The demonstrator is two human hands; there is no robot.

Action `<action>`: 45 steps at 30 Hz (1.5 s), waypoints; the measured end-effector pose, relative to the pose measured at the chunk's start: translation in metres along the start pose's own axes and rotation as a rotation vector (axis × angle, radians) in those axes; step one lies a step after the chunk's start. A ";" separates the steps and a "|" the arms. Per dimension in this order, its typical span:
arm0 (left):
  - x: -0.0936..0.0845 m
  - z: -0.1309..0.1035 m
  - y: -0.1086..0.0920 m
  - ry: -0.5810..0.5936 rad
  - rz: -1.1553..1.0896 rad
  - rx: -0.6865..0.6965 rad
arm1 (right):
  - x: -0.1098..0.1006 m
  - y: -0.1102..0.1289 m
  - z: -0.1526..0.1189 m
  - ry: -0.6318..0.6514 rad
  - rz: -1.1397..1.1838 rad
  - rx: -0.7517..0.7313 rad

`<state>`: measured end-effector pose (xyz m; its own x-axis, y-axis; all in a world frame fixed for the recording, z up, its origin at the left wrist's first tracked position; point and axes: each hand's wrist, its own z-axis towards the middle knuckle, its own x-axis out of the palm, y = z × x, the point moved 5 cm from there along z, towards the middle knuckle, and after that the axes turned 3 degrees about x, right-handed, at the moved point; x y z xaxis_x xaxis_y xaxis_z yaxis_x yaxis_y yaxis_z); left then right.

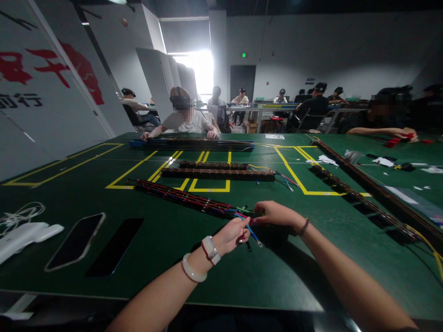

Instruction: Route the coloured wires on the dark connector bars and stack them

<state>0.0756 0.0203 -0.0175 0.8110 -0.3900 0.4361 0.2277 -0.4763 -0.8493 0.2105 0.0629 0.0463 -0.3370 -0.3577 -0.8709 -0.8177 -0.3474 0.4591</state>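
Note:
A long dark strip assembly (183, 197) with red and blue wires along it lies slanted on the green table. At its right end, my left hand (235, 235) is closed on the loose wires. A blue wire (254, 234) with a metal ring terminal sticks out below its fingers. Just to the right, my right hand (277, 213) has its thumb and fingers pinched at the same wire bundle, near a green wire (246, 210). What lies between its fingertips is too small to tell.
Two shorter strips (218, 173) lie behind. Longer strips (363, 198) run along the right. Two phones (78, 240) (116, 246) and a white device (24, 237) are at the left. A person (187, 117) works across the green table (166, 281).

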 end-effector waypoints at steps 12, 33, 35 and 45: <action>0.000 -0.004 -0.002 0.008 -0.102 -0.033 | -0.004 -0.008 0.010 -0.156 -0.175 -0.009; 0.001 -0.011 -0.007 0.165 0.083 -0.112 | -0.002 -0.010 0.026 -0.591 -0.700 -0.229; 0.003 -0.015 -0.010 0.184 0.097 -0.120 | -0.003 -0.018 0.029 -0.558 -0.659 -0.314; 0.001 -0.007 -0.002 0.159 0.134 -0.091 | 0.008 -0.034 0.026 -0.513 -0.613 -0.456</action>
<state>0.0716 0.0152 -0.0133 0.7340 -0.5703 0.3688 0.0683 -0.4782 -0.8756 0.2233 0.0943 0.0192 -0.1601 0.3927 -0.9056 -0.6950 -0.6964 -0.1790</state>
